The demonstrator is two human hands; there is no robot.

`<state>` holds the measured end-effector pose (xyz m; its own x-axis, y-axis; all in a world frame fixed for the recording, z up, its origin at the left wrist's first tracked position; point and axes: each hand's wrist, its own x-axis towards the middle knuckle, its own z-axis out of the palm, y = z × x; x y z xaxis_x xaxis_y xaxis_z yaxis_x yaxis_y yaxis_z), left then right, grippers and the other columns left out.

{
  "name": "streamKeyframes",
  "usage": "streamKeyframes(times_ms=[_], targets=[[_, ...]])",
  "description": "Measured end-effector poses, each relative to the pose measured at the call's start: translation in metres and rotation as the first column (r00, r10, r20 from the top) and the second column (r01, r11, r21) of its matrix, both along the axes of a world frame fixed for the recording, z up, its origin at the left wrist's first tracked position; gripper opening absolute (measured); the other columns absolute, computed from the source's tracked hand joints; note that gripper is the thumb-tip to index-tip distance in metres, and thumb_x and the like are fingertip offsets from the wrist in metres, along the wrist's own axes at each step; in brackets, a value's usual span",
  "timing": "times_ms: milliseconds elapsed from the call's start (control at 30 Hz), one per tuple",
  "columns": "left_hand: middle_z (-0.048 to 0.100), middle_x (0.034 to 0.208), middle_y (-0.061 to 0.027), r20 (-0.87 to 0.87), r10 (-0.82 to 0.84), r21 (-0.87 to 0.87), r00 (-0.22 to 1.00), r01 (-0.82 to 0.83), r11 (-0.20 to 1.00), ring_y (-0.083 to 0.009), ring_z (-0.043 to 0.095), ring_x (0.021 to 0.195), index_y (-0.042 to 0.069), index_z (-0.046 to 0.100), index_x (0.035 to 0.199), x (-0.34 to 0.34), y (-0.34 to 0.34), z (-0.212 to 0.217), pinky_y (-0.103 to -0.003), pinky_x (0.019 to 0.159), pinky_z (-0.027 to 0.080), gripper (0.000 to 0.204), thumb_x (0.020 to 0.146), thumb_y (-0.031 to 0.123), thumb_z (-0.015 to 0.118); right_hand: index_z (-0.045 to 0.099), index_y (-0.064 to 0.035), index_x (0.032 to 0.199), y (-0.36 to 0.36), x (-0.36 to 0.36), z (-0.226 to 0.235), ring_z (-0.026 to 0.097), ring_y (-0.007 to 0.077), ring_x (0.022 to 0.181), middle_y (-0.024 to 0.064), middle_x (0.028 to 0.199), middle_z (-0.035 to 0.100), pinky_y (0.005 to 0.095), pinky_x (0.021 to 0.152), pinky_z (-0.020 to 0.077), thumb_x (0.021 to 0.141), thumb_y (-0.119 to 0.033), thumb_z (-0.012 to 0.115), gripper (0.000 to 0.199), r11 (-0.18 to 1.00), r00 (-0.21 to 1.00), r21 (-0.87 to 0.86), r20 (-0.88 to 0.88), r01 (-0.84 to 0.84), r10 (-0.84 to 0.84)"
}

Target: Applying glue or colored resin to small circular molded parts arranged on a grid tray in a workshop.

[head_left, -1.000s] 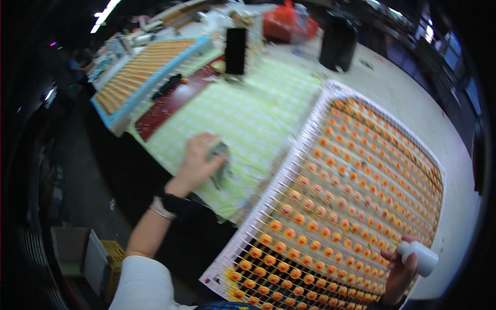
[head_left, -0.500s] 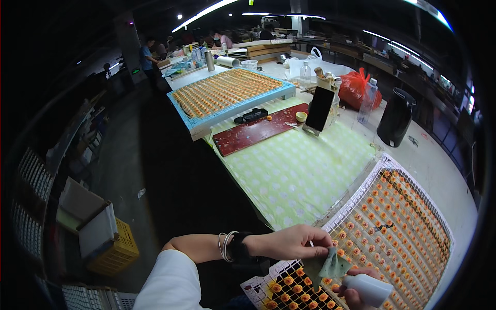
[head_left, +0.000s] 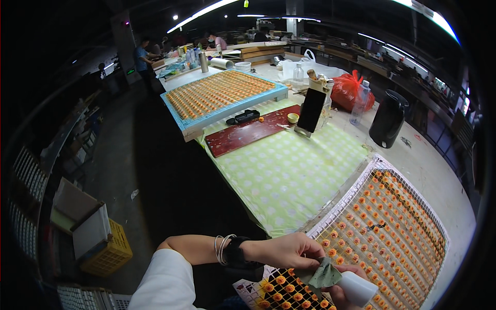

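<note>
My left hand point(head_left: 290, 250), with a dark band and thin bangles at the wrist, pinches a thin piece of green cloth point(head_left: 325, 276) between thumb and fingers. My right hand point(head_left: 338, 296) is wrapped round a white bottle point(head_left: 357, 288), which lies tilted with its narrow end toward the cloth. The cloth covers that end, so whether they touch I cannot tell. Below both hands lies a white grid tray point(head_left: 373, 168) with rows of small orange flowers point(head_left: 342, 226). More of these flowers sit on dark mesh under the left hand.
Beyond the tray spreads a green dotted cloth point(head_left: 289, 175). It bears a dark red board point(head_left: 243, 135) and a phone point(head_left: 311, 111) on a stand. A blue-edged flower tray point(head_left: 178, 116), a black canister point(head_left: 388, 119) and a red plastic bag point(head_left: 347, 92) stand farther off. Co-workers are at the back.
My two hands have come closer together. The green cloth now spreads wider and overlaps the bottle's narrow end. The surroundings have shifted slightly left in the view.
</note>
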<state>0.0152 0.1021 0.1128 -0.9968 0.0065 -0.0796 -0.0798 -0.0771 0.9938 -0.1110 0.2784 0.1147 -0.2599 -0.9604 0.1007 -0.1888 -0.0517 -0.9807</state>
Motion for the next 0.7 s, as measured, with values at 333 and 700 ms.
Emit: streamKeyframes(times_ms=[333,700], targets=[[0.059,0.074,-0.0033,-0.233,0.528,-0.432,0.817,-0.574,0.696,-0.0045,0.052,0.07,0.0,0.055,0.091,-0.041,-0.088,-0.035,-0.019,0.06,0.044,0.018,0.075,0.001,0.046,0.047,0.0053,0.1,0.05,-0.064,-0.018,0.054,0.0145,0.066,0.0088,0.075,0.055,0.036,0.06,0.0507,0.077,-0.016,0.053,0.032,0.871,0.849,-0.078,0.281,0.485,-0.448],[0.043,0.108,-0.0128,-0.131,0.017,-0.198,0.991,-0.043,0.979,-0.0167,0.044,0.097,0.001,0.029,0.118,-0.068,-0.026,0.005,-0.029,0.084,0.037,0.051,0.081,0.028,0.049,0.039,-0.0062,0.102,0.048,-0.074,0.008,0.039,0.0053,0.043,-0.0007,0.054,0.037,0.0216,0.047,0.046,0.073,-0.03,0.056,0.042,0.737,0.743,0.094,-0.093,0.669,-0.663]])
